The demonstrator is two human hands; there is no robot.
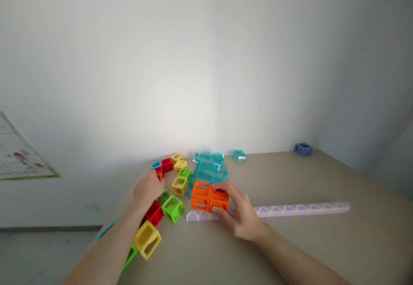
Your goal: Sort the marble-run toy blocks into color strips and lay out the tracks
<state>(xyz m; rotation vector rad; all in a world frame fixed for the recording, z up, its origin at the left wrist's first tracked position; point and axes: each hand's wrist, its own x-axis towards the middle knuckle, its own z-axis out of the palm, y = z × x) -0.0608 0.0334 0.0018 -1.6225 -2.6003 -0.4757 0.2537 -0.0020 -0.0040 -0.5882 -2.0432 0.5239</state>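
My right hand [240, 212] grips a pair of orange open-frame cube blocks [210, 197] joined side by side, thumb below and fingers above. The pair is held over the left part of a long lilac strip [300, 209] with a pale zigzag pattern. At the far left of the table, my left hand [150, 189] has its fingers curled round a small orange block [159, 176], mostly hidden by the hand. Right behind that are a red block [167, 164] and a blue block [156, 164]. Near my left wrist lie a green block [173, 209] and another red block [154, 213].
Yellow blocks [180, 186] and a green one [184, 173] stand between my hands. Clear teal pieces [209, 167] are piled by the wall, with a small teal piece [239, 155] beside them. A dark blue block [303, 149] sits at the back right. A yellow block [147, 239] lies near my left forearm.
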